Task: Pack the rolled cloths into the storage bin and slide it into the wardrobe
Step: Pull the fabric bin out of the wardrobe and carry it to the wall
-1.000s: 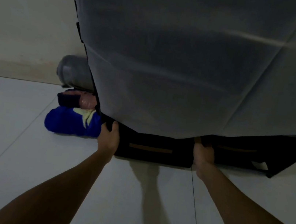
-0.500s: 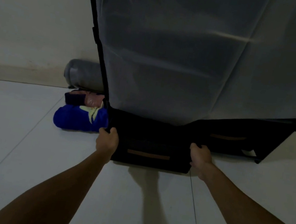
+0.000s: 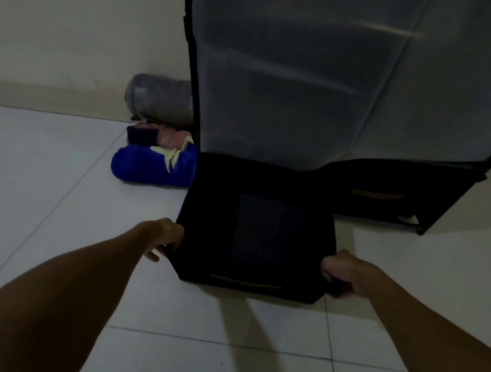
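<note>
compared with half a second ago the storage bin [image 3: 257, 238] sits much further out from the wardrobe [image 3: 333, 81], most of its dark top now exposed on the white tiled floor [image 3: 39, 234] at centre frame; only its far edge lies under the hanging translucent cover. left hand [image 3: 163, 239] grips the bin's near left corner, fingers curled and pinching the fabric edge; right hand [image 3: 341, 272] does the same at the near right corner, fingers closed on the rim. both forearms extend straight from the lower frame corners. a tan handle strip [image 3: 245, 282] shows on the bin's near face. a second dark bin [image 3: 376, 196] sits inside the wardrobe base, right of centre. left of the wardrobe lie a blue rolled cloth [image 3: 151, 165], a dark-and-pink roll [image 3: 159, 136] behind it, and a grey roll [image 3: 158, 98] against the wall. the bin's contents cannot be made out in the dim light.
</note>
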